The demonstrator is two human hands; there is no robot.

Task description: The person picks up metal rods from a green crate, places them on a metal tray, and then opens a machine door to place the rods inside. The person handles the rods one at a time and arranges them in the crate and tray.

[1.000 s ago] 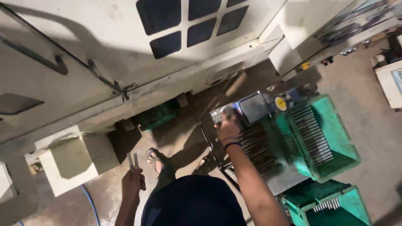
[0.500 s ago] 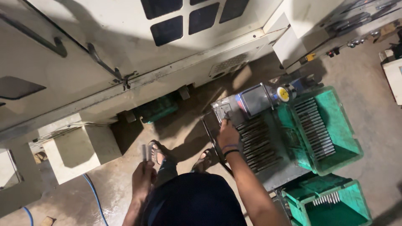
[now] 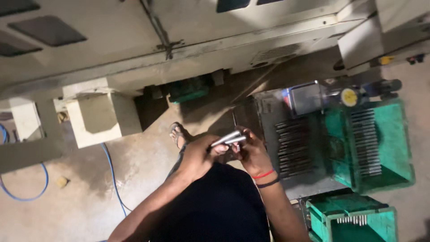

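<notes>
Rods (image 3: 227,139) at centre, near torso: left hand (image 3: 197,156) pinches them, right hand (image 3: 252,152) closes fingers on their right end. Right: metal tray (image 3: 268,116) with more rods, green crates (image 3: 394,148) beyond.

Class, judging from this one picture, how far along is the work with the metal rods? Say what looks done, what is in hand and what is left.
Done: rows of rods lie in the green crate and a few in the lower crate. In hand: the left hand and right hand hold two rods between them. Left: probably the rods on the grey tray, though which pile is finished cannot be told.
</notes>
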